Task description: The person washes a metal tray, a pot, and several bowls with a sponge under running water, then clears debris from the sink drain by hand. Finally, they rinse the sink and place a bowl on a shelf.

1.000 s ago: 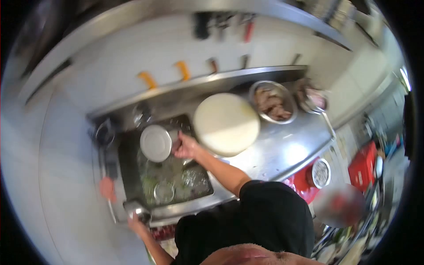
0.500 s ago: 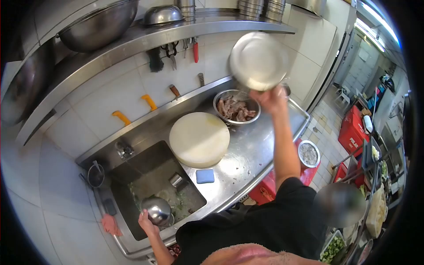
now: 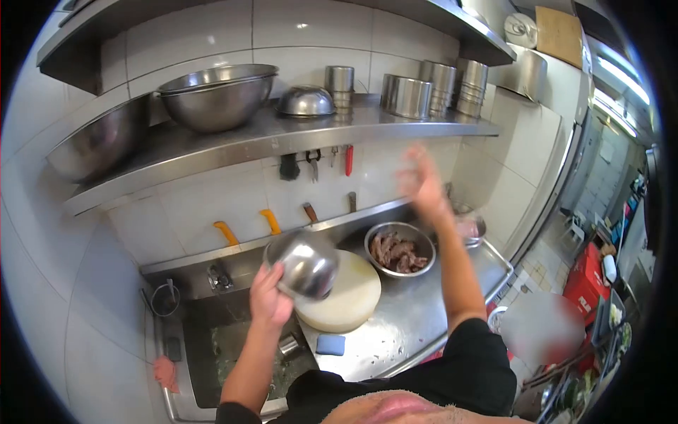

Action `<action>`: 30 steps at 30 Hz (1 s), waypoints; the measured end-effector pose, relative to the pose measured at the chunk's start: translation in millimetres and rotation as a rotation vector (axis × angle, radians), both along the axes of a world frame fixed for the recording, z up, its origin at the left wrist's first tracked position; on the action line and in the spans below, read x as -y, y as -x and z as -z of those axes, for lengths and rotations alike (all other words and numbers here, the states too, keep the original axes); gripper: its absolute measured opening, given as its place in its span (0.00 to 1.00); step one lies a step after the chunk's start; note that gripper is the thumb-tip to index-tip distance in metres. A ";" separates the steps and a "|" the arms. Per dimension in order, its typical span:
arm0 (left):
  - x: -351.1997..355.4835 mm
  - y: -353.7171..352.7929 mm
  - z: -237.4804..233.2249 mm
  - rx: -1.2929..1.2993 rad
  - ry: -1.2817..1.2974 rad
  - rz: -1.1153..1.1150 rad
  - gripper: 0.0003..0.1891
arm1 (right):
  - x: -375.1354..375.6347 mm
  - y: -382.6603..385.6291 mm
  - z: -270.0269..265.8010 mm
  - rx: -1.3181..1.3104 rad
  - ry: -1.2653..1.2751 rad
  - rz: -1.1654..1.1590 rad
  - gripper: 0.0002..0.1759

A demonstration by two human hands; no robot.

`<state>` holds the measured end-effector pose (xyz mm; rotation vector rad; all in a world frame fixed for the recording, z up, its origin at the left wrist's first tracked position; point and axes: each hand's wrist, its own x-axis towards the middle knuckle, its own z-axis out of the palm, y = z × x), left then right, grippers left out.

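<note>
My left hand (image 3: pixel 270 293) grips the rim of a shiny metal bowl (image 3: pixel 305 263), its rounded outside facing up. The bowl is tilted above the left part of a thick round white chopping board (image 3: pixel 348 302). My right hand (image 3: pixel 421 182) is raised below the shelf, its fingers blurred but apart, with nothing visible in it. Beneath and left of that hand stands a metal bowl of raw meat pieces (image 3: pixel 400 249). A short wide metal pot (image 3: pixel 406 97) sits on the shelf above.
The metal shelf (image 3: pixel 282 145) also carries large bowls (image 3: pixel 219 99) and metal canisters (image 3: pixel 470 86). Knives with yellow handles (image 3: pixel 270 221) stand behind the counter. A wet sink (image 3: pixel 233 353) holds a metal cup (image 3: pixel 289 346). A blue sponge (image 3: pixel 330 345) lies near the board.
The round metal vessel has left my right hand. My left hand has lifted its bowl out of the sink, up and right to the chopping board. The view has tilted up.
</note>
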<state>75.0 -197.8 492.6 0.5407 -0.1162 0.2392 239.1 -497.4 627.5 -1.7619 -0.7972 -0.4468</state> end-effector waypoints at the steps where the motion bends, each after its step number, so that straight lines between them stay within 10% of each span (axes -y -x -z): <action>1: 10.9 -18.3 -16.9 0.035 0.058 0.022 0.16 | -19.7 35.0 22.4 0.050 0.177 -0.253 0.66; 2: 22.4 -36.7 -33.0 0.066 0.118 0.047 0.14 | -40.2 61.4 41.3 0.134 0.346 -0.289 0.77; 6: 70.8 -47.4 -128.9 0.254 0.053 0.127 0.17 | -57.8 32.5 33.0 0.735 0.133 0.311 0.45; 12: 62.2 -47.2 -187.4 0.611 -0.349 0.220 0.24 | -74.3 21.5 -182.1 1.209 -0.269 0.508 0.40; 15: 30.2 -37.0 -129.6 0.596 -0.670 0.276 0.18 | -110.9 -6.8 -307.8 1.568 -0.243 0.747 0.18; 18: 6.9 -20.5 -48.4 0.422 -0.793 0.404 0.13 | -156.3 -33.5 -357.8 1.396 0.178 0.851 0.17; 26: -102.5 109.7 273.4 -0.536 -0.751 -0.307 0.14 | -227.5 -96.6 -277.1 1.106 0.835 0.646 0.14; 30: -128.9 207.2 351.2 -0.974 -0.991 -0.533 0.14 | -248.2 -89.9 -215.2 1.096 0.849 0.443 0.12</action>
